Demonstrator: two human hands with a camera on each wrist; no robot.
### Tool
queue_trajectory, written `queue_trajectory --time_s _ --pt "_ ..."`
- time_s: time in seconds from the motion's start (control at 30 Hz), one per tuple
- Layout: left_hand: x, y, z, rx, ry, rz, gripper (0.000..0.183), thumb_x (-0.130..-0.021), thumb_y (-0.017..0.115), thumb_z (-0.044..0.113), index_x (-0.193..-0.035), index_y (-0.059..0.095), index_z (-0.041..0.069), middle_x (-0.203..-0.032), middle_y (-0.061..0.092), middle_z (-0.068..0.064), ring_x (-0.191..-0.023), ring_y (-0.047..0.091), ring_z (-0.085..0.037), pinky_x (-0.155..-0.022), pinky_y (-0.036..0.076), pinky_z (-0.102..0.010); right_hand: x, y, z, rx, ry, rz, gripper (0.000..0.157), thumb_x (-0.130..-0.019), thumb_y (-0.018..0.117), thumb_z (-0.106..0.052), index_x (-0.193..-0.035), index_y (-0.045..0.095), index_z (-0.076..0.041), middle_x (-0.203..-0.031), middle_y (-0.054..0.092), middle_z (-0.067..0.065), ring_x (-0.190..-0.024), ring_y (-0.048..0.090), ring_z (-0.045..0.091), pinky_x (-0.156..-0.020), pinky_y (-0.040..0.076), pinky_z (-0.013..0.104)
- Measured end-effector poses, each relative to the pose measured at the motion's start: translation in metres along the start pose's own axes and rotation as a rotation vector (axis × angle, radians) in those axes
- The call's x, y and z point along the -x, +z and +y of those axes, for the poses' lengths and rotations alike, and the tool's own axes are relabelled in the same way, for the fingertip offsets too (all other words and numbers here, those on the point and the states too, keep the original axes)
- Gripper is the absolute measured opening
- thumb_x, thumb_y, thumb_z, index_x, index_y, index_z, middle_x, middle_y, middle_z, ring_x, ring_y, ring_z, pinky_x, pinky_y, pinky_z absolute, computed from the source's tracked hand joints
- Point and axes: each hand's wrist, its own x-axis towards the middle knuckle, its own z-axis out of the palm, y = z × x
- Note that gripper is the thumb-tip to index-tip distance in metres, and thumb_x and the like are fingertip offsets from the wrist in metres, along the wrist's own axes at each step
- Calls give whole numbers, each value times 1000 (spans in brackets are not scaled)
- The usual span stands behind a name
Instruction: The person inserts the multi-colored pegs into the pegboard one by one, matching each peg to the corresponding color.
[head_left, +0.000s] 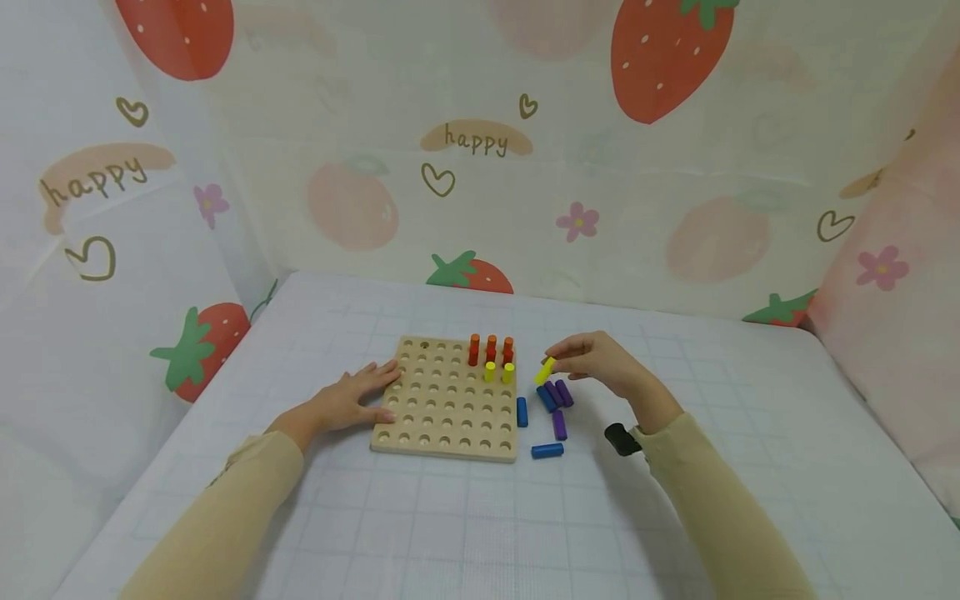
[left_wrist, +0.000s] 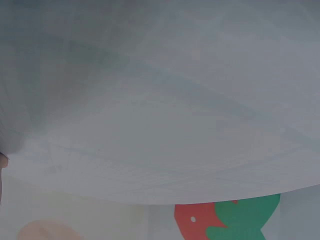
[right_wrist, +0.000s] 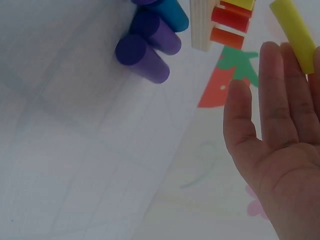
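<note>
A square wooden peg board (head_left: pixel 442 452) with rows of round holes lies on the table. My left hand (head_left: pixel 348 402) rests spread against its left edge, with fingertips and thumb on the board. Just right of the board, my right hand (head_left: pixel 603 364) pinches a yellow peg (head_left: pixel 545 372), held tilted above the loose pegs; the right wrist view shows this yellow peg (right_wrist: pixel 294 35) at the fingertips. Two yellow pegs (head_left: pixel 490 372) stand in the board's right side. Behind them stand several orange and red pegs (head_left: pixel 491 350). A sliver of finger (left_wrist: pixel 3 161) shows in the left wrist view.
Right of the board lie three purple pegs (head_left: pixel 559 426) and three blue pegs (head_left: pixel 547 451), all on their sides. A white grid-patterned cloth (head_left: pixel 420 533) covers the table. Strawberry-print curtains (head_left: pixel 480 217) hang behind and at both sides. Something black (head_left: pixel 622 439) sits at my right cuff.
</note>
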Motion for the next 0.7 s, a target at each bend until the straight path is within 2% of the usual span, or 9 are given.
queue_trajectory --time_s 0.7 --pt "0 1 -1 -2 -3 -3 86 -88 67 45 -152 29 2 -160 16 -17 -145 8 -44 -110 0 -67 -13 26 -19 -20 5 61 31 -94 66 -13 -121 66 1 -120 66 13 -108 61 33 -94 50 41"
